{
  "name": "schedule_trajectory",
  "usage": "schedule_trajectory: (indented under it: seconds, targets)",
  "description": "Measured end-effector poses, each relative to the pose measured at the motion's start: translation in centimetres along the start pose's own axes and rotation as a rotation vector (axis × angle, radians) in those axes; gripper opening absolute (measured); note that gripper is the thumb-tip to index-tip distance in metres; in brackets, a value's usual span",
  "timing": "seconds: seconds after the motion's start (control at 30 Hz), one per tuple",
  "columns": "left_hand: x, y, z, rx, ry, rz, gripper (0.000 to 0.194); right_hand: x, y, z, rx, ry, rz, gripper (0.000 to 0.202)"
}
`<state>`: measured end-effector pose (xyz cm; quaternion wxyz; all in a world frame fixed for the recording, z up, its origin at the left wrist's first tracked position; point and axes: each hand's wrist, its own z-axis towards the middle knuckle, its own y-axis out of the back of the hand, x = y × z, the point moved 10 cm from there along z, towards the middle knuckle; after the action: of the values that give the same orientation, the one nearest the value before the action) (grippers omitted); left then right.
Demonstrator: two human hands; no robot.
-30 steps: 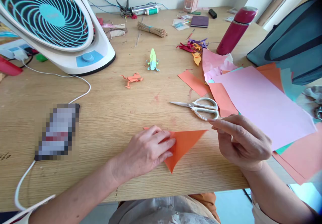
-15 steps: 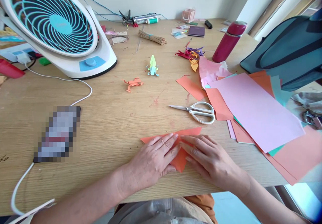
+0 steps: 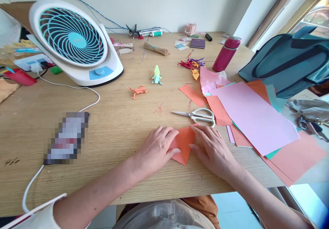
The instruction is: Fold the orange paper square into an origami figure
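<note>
An orange folded paper (image 3: 184,146) lies on the wooden table near its front edge, its lower tip pointing toward me. My left hand (image 3: 156,148) holds its left side, thumb on the paper and fingers bent over the edge. On the right side, my right hand (image 3: 212,150) pinches the paper's upper corner between thumb and fingers. White-handled scissors (image 3: 203,116) lie just beyond my right hand, blades to the left. Farther back stand an orange paper frog (image 3: 138,91) and a yellow-green and blue paper frog (image 3: 156,75).
At the right lie a pink sheet (image 3: 254,116) and other coloured sheets, beside a red bottle (image 3: 226,55) and a teal bag (image 3: 285,61). A white fan (image 3: 110,61) stands at the back left, with a blurred-out device (image 3: 66,138) on a cable nearer me.
The camera view has shifted. Both hands have moved from pressing flat on the paper to its two sides, and more of its middle shows, with the wide side flaps no longer visible.
</note>
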<state>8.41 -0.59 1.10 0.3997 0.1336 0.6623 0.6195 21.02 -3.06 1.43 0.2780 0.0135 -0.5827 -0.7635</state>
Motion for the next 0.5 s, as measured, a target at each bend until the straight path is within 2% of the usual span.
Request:
schedule_trajectory:
  seconds: [0.1, 0.2, 0.33, 0.4, 0.5]
  targets:
    - [1.4, -0.6, 1.3, 0.053, 0.167, 0.002, 0.049, -0.5, -0.5, 0.5, 0.008, -0.051, -0.004, 0.046]
    - [2.0, -1.1, 2.1, 0.088, 0.215, -0.150, 0.043, -0.7, -0.5, 0.8, -0.015, -0.069, 0.042, 0.053]
    - [2.0, -1.0, 3.4, 0.162, 0.151, -0.322, 0.031, -0.9, 0.1, 1.8, -0.001, -0.078, 0.089, 0.052]
    - [1.9, 0.0, 4.5, 0.194, 0.095, -0.332, 0.028, -1.3, 0.8, 2.8, 0.014, -0.099, 0.141, 0.042]
    - [1.9, 2.3, 6.7, 0.249, 0.004, -0.286, 0.013, -2.5, 1.7, 5.0, 0.040, -0.175, 0.277, 0.030]
